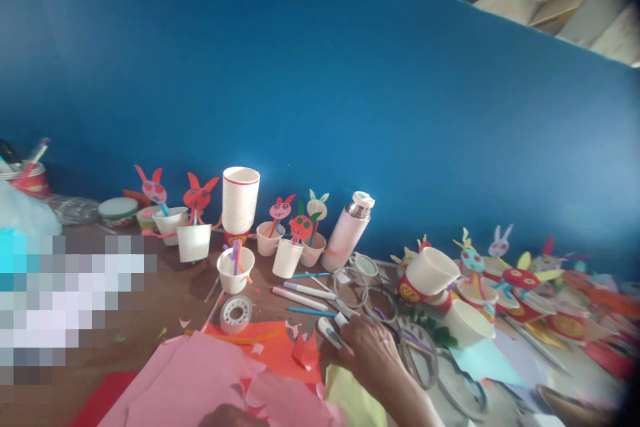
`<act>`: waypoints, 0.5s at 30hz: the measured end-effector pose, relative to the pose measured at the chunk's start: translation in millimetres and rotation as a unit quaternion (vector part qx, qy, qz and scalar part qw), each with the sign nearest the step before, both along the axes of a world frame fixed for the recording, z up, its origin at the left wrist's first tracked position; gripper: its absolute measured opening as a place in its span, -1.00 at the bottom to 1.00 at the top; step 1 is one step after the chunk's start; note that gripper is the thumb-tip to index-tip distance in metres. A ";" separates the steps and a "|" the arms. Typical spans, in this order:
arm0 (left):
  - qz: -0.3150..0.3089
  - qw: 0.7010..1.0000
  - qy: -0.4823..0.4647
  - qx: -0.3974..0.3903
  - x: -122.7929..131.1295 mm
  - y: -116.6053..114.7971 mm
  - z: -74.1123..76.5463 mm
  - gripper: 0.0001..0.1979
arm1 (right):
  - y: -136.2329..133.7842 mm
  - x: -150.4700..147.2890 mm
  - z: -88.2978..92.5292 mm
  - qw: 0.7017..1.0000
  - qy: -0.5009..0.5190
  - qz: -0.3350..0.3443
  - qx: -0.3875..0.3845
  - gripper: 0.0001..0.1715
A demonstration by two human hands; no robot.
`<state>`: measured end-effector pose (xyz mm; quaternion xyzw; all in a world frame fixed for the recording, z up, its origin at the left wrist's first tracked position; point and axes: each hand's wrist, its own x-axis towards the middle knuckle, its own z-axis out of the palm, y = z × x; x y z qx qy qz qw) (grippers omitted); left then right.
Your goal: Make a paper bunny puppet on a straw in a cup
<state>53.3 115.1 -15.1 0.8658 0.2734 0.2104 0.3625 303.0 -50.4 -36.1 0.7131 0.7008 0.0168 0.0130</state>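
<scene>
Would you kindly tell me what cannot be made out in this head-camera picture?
Left hand, head view: cut off by the bottom edge, so its grip is unclear.
Right hand, head view: its own back hides whether anything is held.
Left side, head view: covered by a pixelated patch.
Coloured paper at the far right, head view: blurred, so separate shapes run together.

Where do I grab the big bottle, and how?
I'd wrap a hand round the upper body of the bottle, just below its silver neck, coming from its right. It looks round and smooth there, while a paper cup with a paper figure stands close on its left.
</scene>
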 end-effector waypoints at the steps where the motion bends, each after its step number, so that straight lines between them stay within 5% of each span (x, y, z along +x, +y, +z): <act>1: 0.003 1.000 -0.002 0.001 -1.2 -1.7 -0.5 -0.72 | 0.3 -0.8 -1.0 1.000 -0.007 0.002 0.002 -0.87; 9: 0.029 0.999 -0.022 0.019 -10.3 -34.3 -2.0 -0.73 | 10.8 -8.7 -2.0 0.999 -0.031 0.010 0.038 -0.90; 15: 0.018 0.999 -0.018 0.026 -19.3 -100.7 -11.3 -0.72 | 31.6 -20.1 -6.7 0.997 -0.022 0.040 0.061 -0.85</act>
